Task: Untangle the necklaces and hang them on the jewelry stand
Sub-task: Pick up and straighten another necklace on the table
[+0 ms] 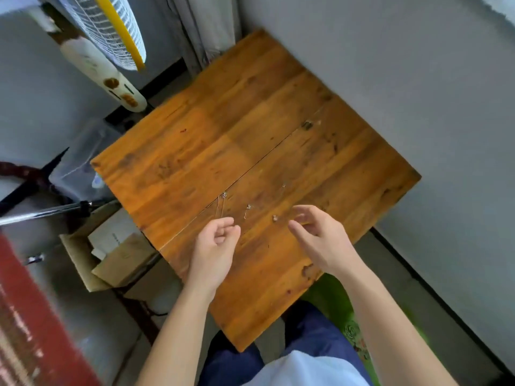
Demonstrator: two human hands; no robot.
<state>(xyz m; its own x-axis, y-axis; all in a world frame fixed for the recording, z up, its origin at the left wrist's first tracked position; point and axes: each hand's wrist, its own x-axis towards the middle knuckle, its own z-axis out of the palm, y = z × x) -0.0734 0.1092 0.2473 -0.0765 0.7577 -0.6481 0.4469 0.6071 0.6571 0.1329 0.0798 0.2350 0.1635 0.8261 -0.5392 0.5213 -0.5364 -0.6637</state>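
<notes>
I see a worn wooden surface [250, 129] against a grey wall [418, 79], a fan [111, 32] at upper left, cardboard boxes [117, 254] on the floor below.

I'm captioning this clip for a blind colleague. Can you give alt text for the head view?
Two bare hands, left hand and right hand, hover over thin necklaces lying on a wooden table; no jewelry stand is visible.

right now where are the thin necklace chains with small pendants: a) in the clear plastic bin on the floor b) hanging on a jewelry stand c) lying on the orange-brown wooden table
c: the thin necklace chains lie spread on the orange-brown wooden table, just ahead of both hands; no stand is in view.
</notes>
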